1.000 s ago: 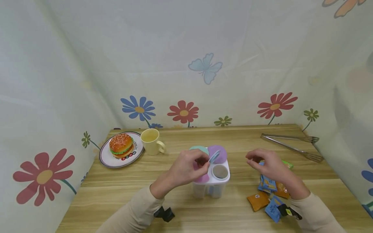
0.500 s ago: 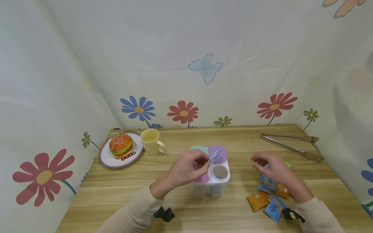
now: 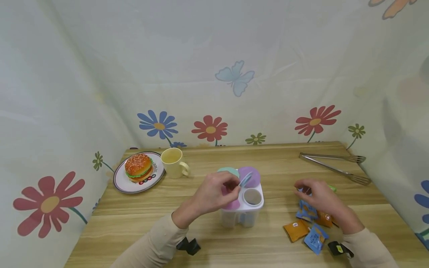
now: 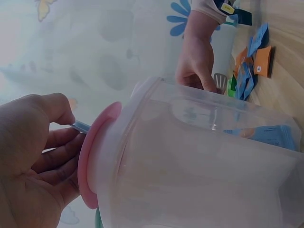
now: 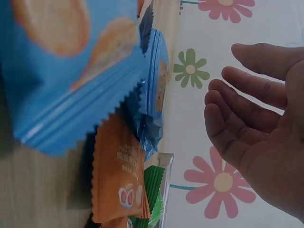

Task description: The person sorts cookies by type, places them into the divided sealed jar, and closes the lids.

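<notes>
My left hand [image 3: 212,191] pinches a light blue lid [image 3: 246,179], tilted above a box [image 3: 229,219] with clear walls and a white top. The box's front right round opening [image 3: 252,196] is uncovered. Teal [image 3: 229,170], purple [image 3: 250,175] and pink [image 3: 233,204] lids sit on its other openings. Through the clear wall, a blue snack packet [image 4: 273,137] shows in the left wrist view. To the right, my right hand [image 3: 318,193] hovers over a pile of snack packets [image 3: 306,211]. In the right wrist view its fingers [image 5: 247,85] are loosely bent and hold nothing.
Metal tongs [image 3: 335,167] lie at the back right. A yellow mug [image 3: 173,163] stands at the back left, beside a plate [image 3: 125,186] bearing a hamburger [image 3: 138,167]. Loose orange [image 3: 296,230] and blue [image 3: 316,238] packets lie near the front right. A flowered cloth [image 3: 268,74] surrounds the table.
My right hand has drawn back to the right, away from the box and over the packets. My left hand stays in place with the lid.
</notes>
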Demonstrator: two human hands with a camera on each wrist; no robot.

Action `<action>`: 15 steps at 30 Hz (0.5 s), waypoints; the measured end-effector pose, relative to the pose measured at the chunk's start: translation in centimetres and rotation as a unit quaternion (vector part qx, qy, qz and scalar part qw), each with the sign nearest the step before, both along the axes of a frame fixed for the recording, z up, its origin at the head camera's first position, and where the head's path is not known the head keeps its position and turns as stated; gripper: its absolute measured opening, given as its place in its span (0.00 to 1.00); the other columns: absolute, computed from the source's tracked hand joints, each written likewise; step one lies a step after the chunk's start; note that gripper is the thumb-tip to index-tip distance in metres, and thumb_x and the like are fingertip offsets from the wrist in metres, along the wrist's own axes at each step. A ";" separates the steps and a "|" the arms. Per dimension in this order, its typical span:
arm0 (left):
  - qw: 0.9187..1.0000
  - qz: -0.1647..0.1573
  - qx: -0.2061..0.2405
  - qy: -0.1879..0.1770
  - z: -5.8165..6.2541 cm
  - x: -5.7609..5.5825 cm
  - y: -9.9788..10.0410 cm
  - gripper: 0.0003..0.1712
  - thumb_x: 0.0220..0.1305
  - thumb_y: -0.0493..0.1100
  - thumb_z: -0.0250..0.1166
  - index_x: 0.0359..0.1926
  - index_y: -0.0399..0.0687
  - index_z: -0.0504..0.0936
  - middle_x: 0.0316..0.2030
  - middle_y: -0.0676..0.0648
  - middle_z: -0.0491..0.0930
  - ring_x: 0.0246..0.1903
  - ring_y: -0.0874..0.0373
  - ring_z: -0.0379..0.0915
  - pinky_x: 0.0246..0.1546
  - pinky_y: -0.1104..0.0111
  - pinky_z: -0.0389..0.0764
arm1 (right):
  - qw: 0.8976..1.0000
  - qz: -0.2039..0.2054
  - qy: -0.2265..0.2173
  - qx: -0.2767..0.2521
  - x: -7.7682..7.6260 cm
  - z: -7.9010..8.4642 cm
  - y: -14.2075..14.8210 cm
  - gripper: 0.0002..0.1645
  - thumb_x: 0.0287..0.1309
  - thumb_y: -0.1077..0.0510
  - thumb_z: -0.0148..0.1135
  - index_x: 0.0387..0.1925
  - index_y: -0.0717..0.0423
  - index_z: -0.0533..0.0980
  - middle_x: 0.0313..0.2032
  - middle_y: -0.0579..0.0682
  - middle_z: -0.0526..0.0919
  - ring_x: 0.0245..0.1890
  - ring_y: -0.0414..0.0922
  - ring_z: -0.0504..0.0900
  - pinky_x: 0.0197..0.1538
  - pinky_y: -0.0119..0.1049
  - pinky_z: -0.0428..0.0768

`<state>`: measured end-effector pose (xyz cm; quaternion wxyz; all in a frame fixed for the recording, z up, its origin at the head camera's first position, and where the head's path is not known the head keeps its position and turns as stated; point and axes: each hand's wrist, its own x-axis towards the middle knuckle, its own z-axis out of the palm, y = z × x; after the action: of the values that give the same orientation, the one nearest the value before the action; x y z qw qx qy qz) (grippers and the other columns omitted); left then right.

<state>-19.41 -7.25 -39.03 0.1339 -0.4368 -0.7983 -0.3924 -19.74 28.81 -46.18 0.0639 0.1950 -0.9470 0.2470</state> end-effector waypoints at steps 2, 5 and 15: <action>1.000 -0.001 0.001 -0.001 0.0 0.0 0.0 0.07 0.55 0.36 0.69 0.37 0.42 0.83 0.30 0.51 0.82 0.29 0.66 0.76 0.32 0.80 0.80 | 1.000 -0.003 -0.006 0.005 0.0 0.0 0.1 0.10 0.56 0.62 0.67 0.40 0.63 0.81 0.35 0.50 0.84 0.31 0.38 0.79 0.34 0.35 0.82; 1.000 -0.002 0.002 0.000 0.1 0.0 0.0 0.07 0.56 0.36 0.69 0.37 0.42 0.83 0.30 0.51 0.82 0.29 0.66 0.76 0.32 0.80 0.80 | 1.000 -0.007 -0.014 0.008 0.2 0.0 0.2 0.10 0.56 0.61 0.67 0.40 0.62 0.81 0.36 0.51 0.84 0.32 0.39 0.79 0.34 0.35 0.81; 1.000 -0.006 0.005 -0.003 0.1 0.1 0.0 0.06 0.56 0.36 0.68 0.37 0.42 0.83 0.30 0.51 0.81 0.28 0.67 0.75 0.31 0.80 0.80 | 0.999 -0.022 -0.035 0.006 0.7 -0.4 0.6 0.13 0.56 0.59 0.68 0.42 0.61 0.80 0.36 0.49 0.84 0.33 0.39 0.79 0.33 0.31 0.79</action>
<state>-19.30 -7.28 -38.90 0.1312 -0.4393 -0.7945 -0.3982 -19.00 29.42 -46.55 0.0351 0.1662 -0.9542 0.2461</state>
